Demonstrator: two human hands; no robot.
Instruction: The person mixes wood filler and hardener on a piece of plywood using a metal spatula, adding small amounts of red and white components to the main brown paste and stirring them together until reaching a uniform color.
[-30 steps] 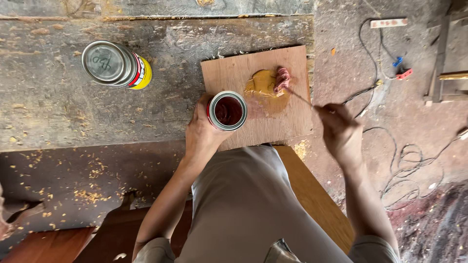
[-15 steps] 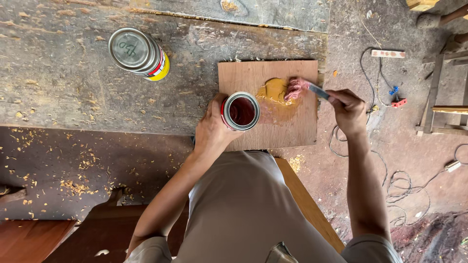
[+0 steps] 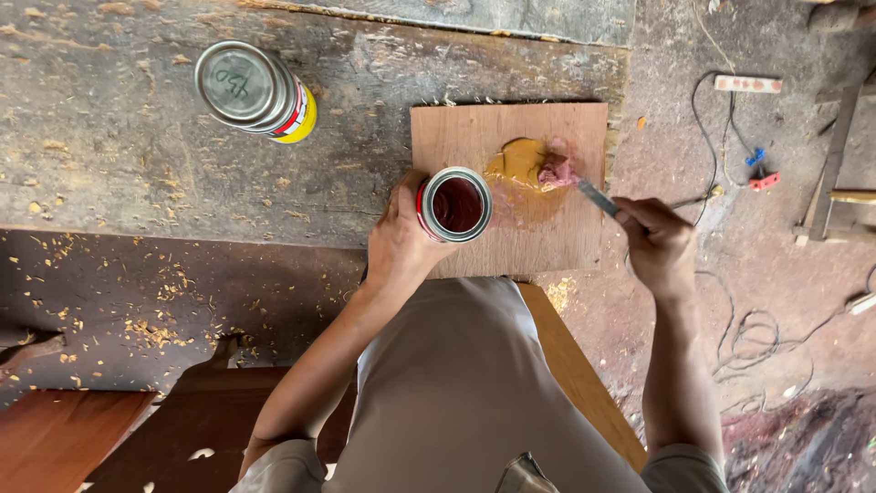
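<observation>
My left hand [image 3: 401, 239] grips a small open tin [image 3: 454, 204] of dark red paint that stands on a square plywood board [image 3: 511, 137]. My right hand [image 3: 654, 239] holds a thin metal putty knife [image 3: 595, 195], its tip in a pinkish lump [image 3: 554, 170] at the edge of a yellow-brown putty patch [image 3: 518, 173] on the board. The board lies at the right end of a rough grey workbench [image 3: 137, 155].
A closed tin with a yellow and red label [image 3: 255, 91] stands on the bench at upper left. Wood shavings lie scattered about. Cables [image 3: 757, 338], a power strip [image 3: 748, 84] and a plug [image 3: 762, 178] lie on the dirt floor at right. Reddish wooden panels [image 3: 55, 447] sit at lower left.
My right hand has swung the knife tip about in the putty, drawing back down and to the right; the pink lump has shifted a little. My left hand stays on the tin.
</observation>
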